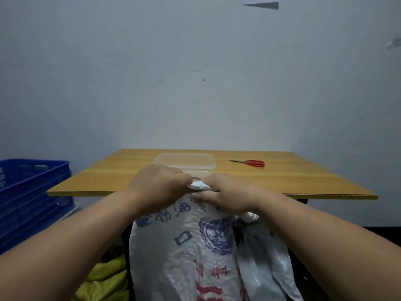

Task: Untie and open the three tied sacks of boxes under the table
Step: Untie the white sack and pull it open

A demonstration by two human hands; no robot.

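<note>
A white woven sack [186, 253] with blue and red print stands in front of me, its top lifted level with the front edge of the wooden table [282, 179]. My left hand [158, 187] and my right hand [225, 196] both grip the bunched, knotted neck of the sack [199, 185], fingers curled round it and close together. A second, plain white sack [262, 263] leans against its right side, with a tied knot [250, 217] showing beside my right wrist. A yellow-green sack [104, 279] lies low at the left.
A clear plastic container [186, 162] sits on the table just behind my hands. Red-handled scissors [249, 162] lie to its right. Stacked blue plastic crates [30, 192] stand at the left, beside the table. A pale wall is behind.
</note>
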